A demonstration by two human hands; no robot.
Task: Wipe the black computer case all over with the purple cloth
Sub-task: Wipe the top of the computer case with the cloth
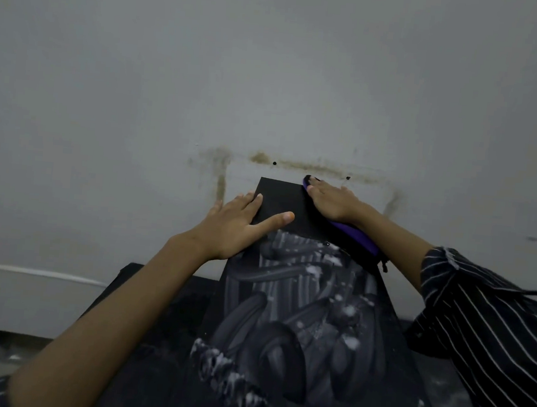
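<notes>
the black computer case (279, 204) is seen from above, standing on a dark surface (157, 307) close to a pale grey wall (207, 68). its matte top face lies near the middle of the view, and a glossy side panel (299, 319) full of grey reflections and whitish specks runs down toward the bottom edge. the left hand (234, 229) is laid flat against the left edge of the top face, with its fingers straight and somewhat spread and the thumb (278, 219) stretched across the black top; nothing is gripped by it. the right hand (332, 200) is pressed palm down on the purple cloth (357, 234) at the right edge of the top face, near the far corner. its fingers (319, 186) are held straight and close together, lying on the cloth rather than curled round it. the cloth is trapped between that hand and the case, showing as a purple tip beyond the fingertips and as a longer strip trailing back under the wrist along the case's right edge. a dark sleeve with thin white stripes (485, 313) is worn on the right arm. on the wall just behind the case, brownish stains (312, 167) in a rough rectangular outline and two small dark holes (274, 163) can be made out.
</notes>
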